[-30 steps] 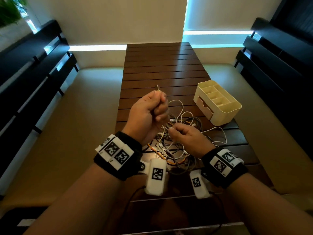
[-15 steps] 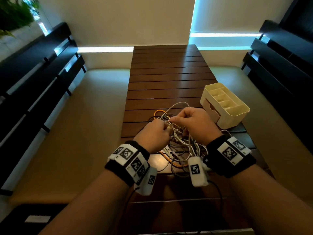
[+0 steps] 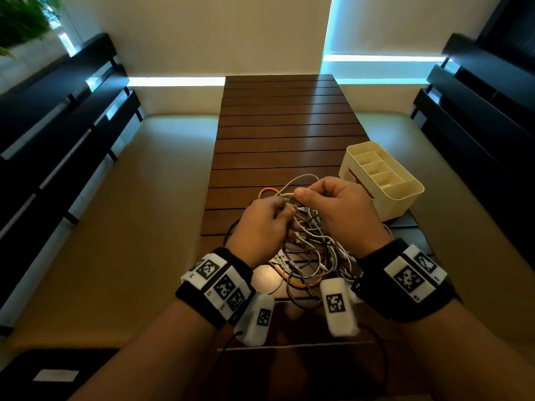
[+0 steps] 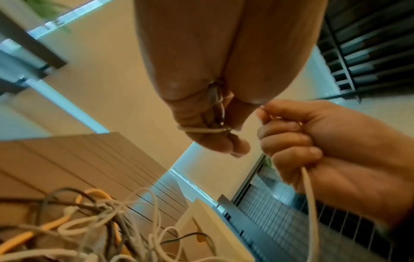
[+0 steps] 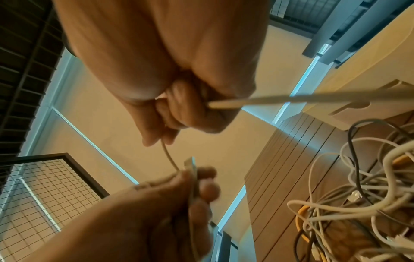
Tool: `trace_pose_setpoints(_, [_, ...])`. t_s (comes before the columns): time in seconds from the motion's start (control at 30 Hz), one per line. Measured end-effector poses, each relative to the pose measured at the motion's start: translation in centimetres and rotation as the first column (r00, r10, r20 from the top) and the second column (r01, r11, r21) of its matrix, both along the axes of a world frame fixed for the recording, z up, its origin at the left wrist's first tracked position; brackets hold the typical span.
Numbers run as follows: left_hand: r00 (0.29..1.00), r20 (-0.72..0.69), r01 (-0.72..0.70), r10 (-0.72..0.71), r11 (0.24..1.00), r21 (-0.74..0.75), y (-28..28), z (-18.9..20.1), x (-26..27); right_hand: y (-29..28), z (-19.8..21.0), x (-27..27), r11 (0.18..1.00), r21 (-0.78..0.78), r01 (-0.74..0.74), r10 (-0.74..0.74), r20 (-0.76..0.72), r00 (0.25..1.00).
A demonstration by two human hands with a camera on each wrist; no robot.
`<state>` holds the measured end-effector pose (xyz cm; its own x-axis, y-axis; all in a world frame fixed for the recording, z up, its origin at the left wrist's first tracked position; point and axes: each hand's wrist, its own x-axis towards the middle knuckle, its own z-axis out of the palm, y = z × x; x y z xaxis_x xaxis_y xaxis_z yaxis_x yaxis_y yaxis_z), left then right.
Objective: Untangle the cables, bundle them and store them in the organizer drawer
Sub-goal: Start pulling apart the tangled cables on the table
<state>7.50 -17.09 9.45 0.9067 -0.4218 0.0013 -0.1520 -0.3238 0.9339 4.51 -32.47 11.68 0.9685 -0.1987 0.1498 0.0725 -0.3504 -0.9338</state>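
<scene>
A tangle of white, grey and orange cables (image 3: 314,256) lies on the near end of the brown slatted table (image 3: 283,134). Just above it my two hands meet. My left hand (image 3: 282,211) holds the plug end (image 5: 192,174) of a thin white cable (image 3: 285,195), and a turn of that cable (image 4: 202,130) crosses its curled fingers. My right hand (image 3: 307,195) pinches the same cable between thumb and fingers. In the right wrist view the cable (image 5: 291,99) runs taut out of the fist. The cream organizer (image 3: 405,198) stands to the right, its drawer front (image 3: 351,176) facing the tangle.
Beige cushioned benches (image 3: 115,227) flank the narrow table, with dark slatted backrests (image 3: 58,125) on both sides. The far half of the table is bare wood. The organizer's top compartments (image 3: 376,166) show nothing inside. The table's near edge (image 3: 289,347) is close to my wrists.
My left hand has come down from its raised position to meet the right hand above the tangle. My right hand has lifted and moved forward, still holding the white cable.
</scene>
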Motion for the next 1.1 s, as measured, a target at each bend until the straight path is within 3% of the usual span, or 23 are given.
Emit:
trace_pose_setpoints(0.17, [0.984, -0.178, -0.039, -0.007, 0.966, -0.254, 0.3, 0.5, 0.0, 0.4, -0.6, -1.0, 0.988, 0.127, -0.092, 0.101, -0.063, 0.993])
trace_pose_setpoints(0.33, [0.991, -0.127, 0.021, -0.041, 0.989, -0.149, 0.5, 0.2, 0.0, -0.1, -1.0, -0.3, 0.991, 0.126, 0.042, -0.036, -0.052, 0.998])
trace_pose_setpoints(0.43, [0.994, -0.095, 0.043, -0.058, 0.988, -0.151, 0.6, 0.3, -0.1, -1.0, -1.6, 0.5, 0.994, -0.010, 0.111, -0.112, -0.095, 0.989])
trace_pose_setpoints(0.53, [0.998, -0.060, 0.017, -0.030, 0.978, -0.208, 0.6, 0.6, 0.0, -1.5, -2.1, 0.5, 0.996, -0.088, -0.010, -0.006, -0.182, 0.983])
trace_pose_setpoints(0.67, [0.996, -0.071, 0.015, -0.045, 0.929, -0.369, 0.2, 1.1, 0.1, -0.2, -2.8, 0.3, 0.950, -0.160, -0.266, 0.250, -0.113, 0.962])
trace_pose_setpoints(0.73, [0.994, -0.090, 0.011, -0.058, 0.894, -0.448, 0.0, 1.7, 0.0, 0.6, -3.8, 0.9, 0.922, -0.253, -0.291, 0.276, -0.096, 0.956])
trace_pose_setpoints(0.8, [0.990, -0.107, 0.026, -0.095, 0.854, -0.520, -0.1, 2.2, 0.0, 1.1, -4.5, 1.6, 0.914, -0.303, -0.270, 0.240, -0.135, 0.961])
trace_pose_setpoints(0.97, [0.979, -0.152, 0.006, -0.135, 0.764, -0.645, 1.7, 4.6, 1.1, -0.8, -5.4, 2.1, 0.977, -0.206, -0.051, -0.020, -0.331, 0.943])
trace_pose_setpoints(1.03, [0.985, -0.159, -0.042, -0.066, 0.803, -0.595, 3.0, 4.9, 1.7, -1.6, -5.4, 1.8, 0.992, -0.127, -0.006, -0.040, -0.359, 0.932])
trace_pose_setpoints(1.1, [0.998, -0.053, -0.034, 0.016, 0.929, -0.368, 3.4, 4.4, 1.9, -1.5, -4.6, 1.6, 0.998, -0.059, -0.007, -0.013, -0.337, 0.941])
